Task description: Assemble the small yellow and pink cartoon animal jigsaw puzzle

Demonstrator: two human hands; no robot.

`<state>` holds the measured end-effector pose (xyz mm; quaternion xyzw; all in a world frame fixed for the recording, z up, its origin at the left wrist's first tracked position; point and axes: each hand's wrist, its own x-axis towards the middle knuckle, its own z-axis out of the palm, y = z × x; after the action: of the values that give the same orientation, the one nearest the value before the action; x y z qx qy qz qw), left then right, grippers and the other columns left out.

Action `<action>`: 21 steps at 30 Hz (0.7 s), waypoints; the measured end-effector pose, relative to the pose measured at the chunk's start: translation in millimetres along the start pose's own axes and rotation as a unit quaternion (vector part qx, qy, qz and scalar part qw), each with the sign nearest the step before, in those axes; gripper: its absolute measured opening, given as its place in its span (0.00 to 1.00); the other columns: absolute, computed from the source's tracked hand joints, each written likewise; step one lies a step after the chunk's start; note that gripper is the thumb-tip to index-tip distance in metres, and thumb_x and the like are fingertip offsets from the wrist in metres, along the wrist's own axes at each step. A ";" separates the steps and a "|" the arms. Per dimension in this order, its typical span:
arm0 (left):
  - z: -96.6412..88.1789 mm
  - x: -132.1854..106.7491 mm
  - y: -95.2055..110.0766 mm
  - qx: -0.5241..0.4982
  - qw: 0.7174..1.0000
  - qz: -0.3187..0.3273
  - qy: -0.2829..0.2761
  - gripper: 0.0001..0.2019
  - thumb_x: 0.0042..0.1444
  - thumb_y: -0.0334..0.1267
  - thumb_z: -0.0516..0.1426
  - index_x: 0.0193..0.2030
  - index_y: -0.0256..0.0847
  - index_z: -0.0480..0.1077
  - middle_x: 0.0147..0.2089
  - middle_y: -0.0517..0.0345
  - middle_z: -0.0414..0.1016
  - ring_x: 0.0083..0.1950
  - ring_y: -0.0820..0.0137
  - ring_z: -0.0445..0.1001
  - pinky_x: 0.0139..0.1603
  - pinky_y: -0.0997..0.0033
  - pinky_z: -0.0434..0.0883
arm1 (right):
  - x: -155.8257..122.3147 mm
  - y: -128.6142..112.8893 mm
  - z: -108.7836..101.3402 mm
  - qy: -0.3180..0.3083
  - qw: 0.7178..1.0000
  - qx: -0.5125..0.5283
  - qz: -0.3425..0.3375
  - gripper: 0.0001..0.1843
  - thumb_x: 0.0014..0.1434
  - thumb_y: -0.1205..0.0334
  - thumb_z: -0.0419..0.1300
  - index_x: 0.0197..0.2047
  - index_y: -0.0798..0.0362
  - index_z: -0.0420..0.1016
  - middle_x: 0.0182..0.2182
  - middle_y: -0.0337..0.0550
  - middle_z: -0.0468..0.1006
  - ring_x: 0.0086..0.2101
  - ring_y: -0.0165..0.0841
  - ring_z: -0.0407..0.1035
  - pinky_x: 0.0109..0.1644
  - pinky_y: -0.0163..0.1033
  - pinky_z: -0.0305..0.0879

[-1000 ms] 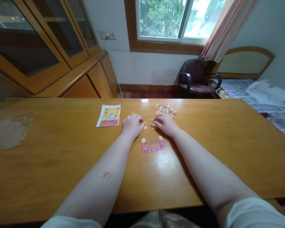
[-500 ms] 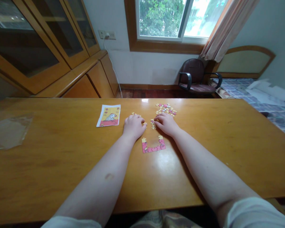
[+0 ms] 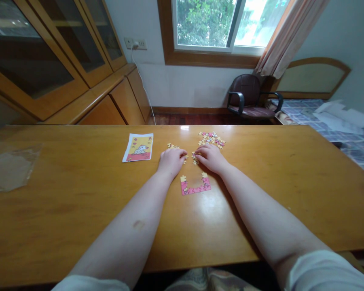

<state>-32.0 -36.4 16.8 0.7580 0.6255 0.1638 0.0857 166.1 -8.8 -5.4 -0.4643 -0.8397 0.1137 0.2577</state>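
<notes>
My left hand [image 3: 171,161] rests on the table with its fingers curled and thumb and forefinger drawn together. Yellow puzzle pieces [image 3: 186,159] lie at its fingertips; whether one is pinched there is hidden. Behind its knuckles more yellow pieces [image 3: 172,146] show in part. My right hand [image 3: 211,157] is closed, its thumb and fingertips on a small cluster of puzzle pieces [image 3: 195,158]. Between the forearms lies a joined U-shaped puzzle border [image 3: 196,190], pink along the bottom with a yellow piece topping each side. Beyond my right hand is a pile of loose pieces [image 3: 211,139].
A picture card [image 3: 138,148] with a white animal on yellow and pink lies left of my left hand. Clear plastic wrapping [image 3: 13,167] sits at the table's far left. Past the wooden table [image 3: 261,161] are a chair [image 3: 247,95], a bed [image 3: 309,113] and glass-fronted cabinets [image 3: 42,52].
The left thumb has moved up toward the forefinger, and the left fingers are closer together, uncovering more yellow pieces behind. My right hand stays nearly still on its cluster. The border is unchanged.
</notes>
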 end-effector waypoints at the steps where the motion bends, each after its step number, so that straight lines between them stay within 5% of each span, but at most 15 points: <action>1: 0.4 0.4 -0.4 -0.004 1.000 -0.002 0.000 0.11 0.57 0.40 0.55 0.43 0.50 0.77 0.45 0.60 0.80 0.48 0.62 0.73 0.49 0.62 0.68 | -0.1 0.1 0.0 -0.002 1.000 -0.001 0.000 0.12 0.61 0.56 0.58 0.40 0.51 0.80 0.43 0.47 0.78 0.46 0.39 0.69 0.56 0.47 0.60; 21: 1.7 0.6 3.2 -0.016 1.000 -0.006 0.006 0.10 0.56 0.41 0.56 0.42 0.49 0.78 0.43 0.58 0.80 0.47 0.60 0.73 0.49 0.60 0.67 | 0.9 -4.8 -2.9 -0.041 0.996 0.023 -0.071 0.10 0.60 0.60 0.58 0.40 0.50 0.82 0.40 0.44 0.80 0.45 0.38 0.68 0.55 0.47 0.57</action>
<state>-28.4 -36.3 16.3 0.7521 0.6276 0.1776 0.0948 163.8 -10.8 -0.7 -0.3928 -0.8773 0.1336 0.2414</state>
